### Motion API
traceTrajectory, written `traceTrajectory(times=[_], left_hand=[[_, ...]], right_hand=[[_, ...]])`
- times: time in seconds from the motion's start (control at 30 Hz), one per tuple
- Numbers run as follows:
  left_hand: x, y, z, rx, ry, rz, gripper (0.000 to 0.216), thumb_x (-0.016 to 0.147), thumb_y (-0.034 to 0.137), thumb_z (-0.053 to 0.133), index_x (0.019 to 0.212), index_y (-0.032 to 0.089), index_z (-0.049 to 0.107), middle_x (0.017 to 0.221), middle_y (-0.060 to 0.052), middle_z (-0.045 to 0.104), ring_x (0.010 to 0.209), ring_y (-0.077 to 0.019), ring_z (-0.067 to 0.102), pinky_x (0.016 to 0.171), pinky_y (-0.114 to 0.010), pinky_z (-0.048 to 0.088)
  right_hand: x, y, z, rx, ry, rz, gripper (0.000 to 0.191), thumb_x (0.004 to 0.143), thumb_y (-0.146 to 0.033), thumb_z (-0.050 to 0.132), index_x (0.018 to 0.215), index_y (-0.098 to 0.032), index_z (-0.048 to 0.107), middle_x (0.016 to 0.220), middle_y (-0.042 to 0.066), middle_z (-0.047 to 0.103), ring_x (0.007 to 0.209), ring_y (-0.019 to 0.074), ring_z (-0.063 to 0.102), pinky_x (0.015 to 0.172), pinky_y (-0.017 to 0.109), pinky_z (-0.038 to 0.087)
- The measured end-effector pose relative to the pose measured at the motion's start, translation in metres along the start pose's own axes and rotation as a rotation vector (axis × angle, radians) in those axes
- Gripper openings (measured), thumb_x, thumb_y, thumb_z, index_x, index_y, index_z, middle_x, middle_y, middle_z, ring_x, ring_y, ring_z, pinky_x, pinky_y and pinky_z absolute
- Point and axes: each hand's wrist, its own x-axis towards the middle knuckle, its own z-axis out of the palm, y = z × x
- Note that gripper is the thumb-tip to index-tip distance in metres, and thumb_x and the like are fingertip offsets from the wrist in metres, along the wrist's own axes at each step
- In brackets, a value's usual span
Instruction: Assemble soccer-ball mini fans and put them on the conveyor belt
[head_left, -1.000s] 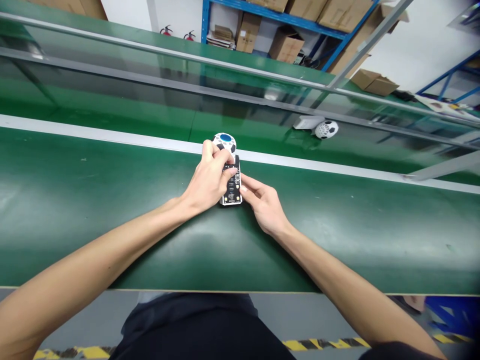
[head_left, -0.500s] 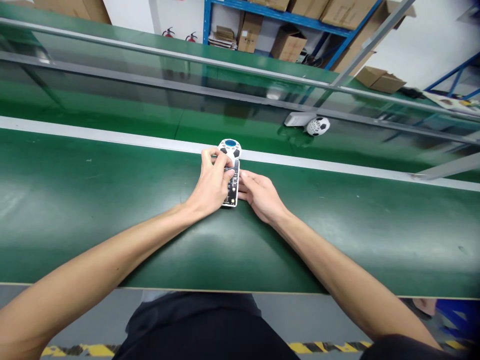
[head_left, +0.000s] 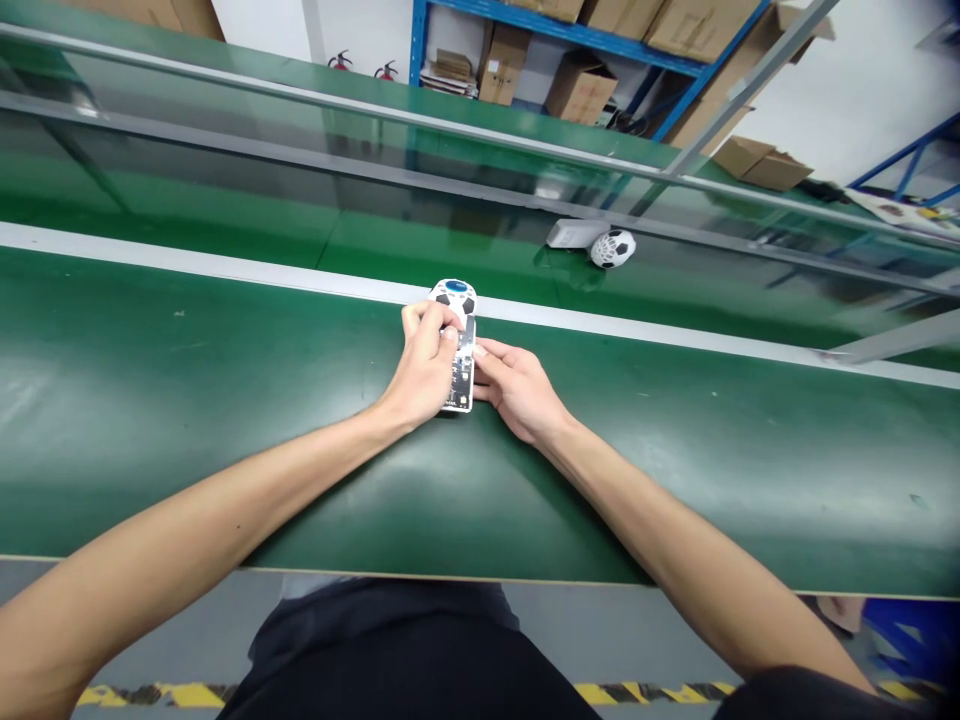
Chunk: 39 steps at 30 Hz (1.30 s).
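A white handheld device (head_left: 466,384) with a soccer-ball-patterned round head and a blue oval at its top stands out against the green worktop (head_left: 300,320). A dark circuit board (head_left: 463,366) shows in its lower body. From the left, my left hand (head_left: 424,365) is closed over the device, thumb and fingers bent across its upper board. My right hand (head_left: 519,388) grips the right edge, its thumb at the side and its other fingers curled partly out of sight beneath.
Beyond a white rail (head_left: 600,320) runs a green conveyor belt (head_left: 247,225) carrying a second soccer-ball-patterned piece (head_left: 613,248) beside a whitish flat part (head_left: 574,233). Metal bars (head_left: 450,185) cross behind it. Blue shelving with cardboard boxes (head_left: 581,88) stands at the back.
The soccer-ball-patterned piece and the flat part on the belt have shifted left, as has a belt seam. My left thumb has moved slightly on the board; both hands stay at the device.
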Motion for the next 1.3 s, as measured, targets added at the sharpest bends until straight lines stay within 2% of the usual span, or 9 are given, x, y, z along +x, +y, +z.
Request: traceTrajectory(times=[0.27, 0.5, 0.7, 0.8, 0.9, 0.97, 1.17, 1.3], left_hand=[[0.004, -0.007, 0.003, -0.053, 0.004, 0.046, 0.014, 0.094, 0.016, 0.037, 0.088, 0.022, 0.049, 0.11, -0.007, 0.04, 0.114, -0.0187, 0.044, 0.11, -0.037, 0.035], [0.009, -0.013, -0.007, -0.114, -0.11, 0.062, 0.014, 0.094, 0.021, 0.038, 0.089, 0.022, 0.051, 0.109, -0.006, 0.046, 0.11, -0.0192, 0.047, 0.107, -0.038, 0.037], [0.011, -0.011, -0.01, -0.079, -0.166, 0.084, 0.014, 0.095, 0.022, 0.036, 0.09, 0.021, 0.049, 0.11, -0.007, 0.044, 0.109, -0.0182, 0.046, 0.105, -0.037, 0.038], [0.01, -0.007, -0.01, -0.027, -0.163, 0.171, 0.012, 0.096, 0.022, 0.037, 0.089, 0.021, 0.047, 0.108, -0.007, 0.045, 0.11, -0.0181, 0.046, 0.106, -0.036, 0.038], [0.009, -0.002, -0.01, 0.017, -0.154, 0.302, 0.014, 0.096, 0.032, 0.045, 0.087, 0.021, 0.045, 0.104, -0.007, 0.045, 0.11, -0.0194, 0.045, 0.105, -0.036, 0.038], [0.009, -0.001, -0.011, 0.028, -0.151, 0.334, 0.019, 0.097, 0.036, 0.045, 0.086, 0.021, 0.043, 0.103, -0.008, 0.045, 0.108, -0.0197, 0.046, 0.103, -0.036, 0.039], [0.013, -0.006, -0.013, 0.015, -0.169, 0.284, 0.025, 0.1, 0.043, 0.034, 0.089, 0.022, 0.043, 0.106, -0.008, 0.045, 0.109, -0.019, 0.046, 0.104, -0.037, 0.038], [0.012, -0.006, -0.014, 0.006, -0.183, 0.277, 0.027, 0.1, 0.045, 0.034, 0.09, 0.022, 0.044, 0.108, -0.008, 0.044, 0.112, -0.0192, 0.045, 0.106, -0.037, 0.037]], right_hand=[[0.001, 0.004, 0.0, 0.008, -0.008, -0.049, 0.038, 0.081, -0.04, 0.072, 0.113, -0.019, 0.068, 0.101, 0.005, 0.075, 0.098, 0.0212, 0.069, 0.083, 0.038, 0.06], [-0.003, 0.0, -0.009, 0.009, -0.068, -0.005, 0.047, 0.079, -0.029, 0.076, 0.122, -0.017, 0.062, 0.098, 0.006, 0.076, 0.09, 0.0214, 0.073, 0.087, 0.043, 0.059], [-0.001, -0.001, -0.01, -0.002, -0.047, 0.021, 0.042, 0.075, -0.03, 0.079, 0.111, -0.016, 0.063, 0.092, 0.007, 0.076, 0.085, 0.0217, 0.074, 0.08, 0.041, 0.062], [-0.001, -0.001, -0.008, 0.005, -0.048, 0.003, 0.043, 0.073, -0.029, 0.08, 0.111, -0.016, 0.063, 0.094, 0.006, 0.076, 0.087, 0.0221, 0.073, 0.077, 0.04, 0.063], [-0.001, -0.001, -0.008, 0.001, -0.066, -0.017, 0.044, 0.075, -0.03, 0.078, 0.115, -0.017, 0.063, 0.094, 0.006, 0.076, 0.087, 0.022, 0.073, 0.075, 0.039, 0.064], [-0.002, 0.0, -0.008, -0.002, -0.064, -0.024, 0.046, 0.076, -0.03, 0.078, 0.117, -0.017, 0.063, 0.093, 0.005, 0.076, 0.086, 0.022, 0.073, 0.074, 0.038, 0.064], [-0.001, 0.003, -0.008, 0.004, -0.055, -0.055, 0.046, 0.076, -0.031, 0.078, 0.118, -0.019, 0.063, 0.095, 0.005, 0.075, 0.084, 0.0215, 0.073, 0.071, 0.037, 0.064], [0.001, 0.001, -0.006, 0.026, -0.039, -0.023, 0.036, 0.077, -0.036, 0.076, 0.106, -0.018, 0.064, 0.089, 0.004, 0.075, 0.078, 0.0199, 0.073, 0.069, 0.038, 0.064]])
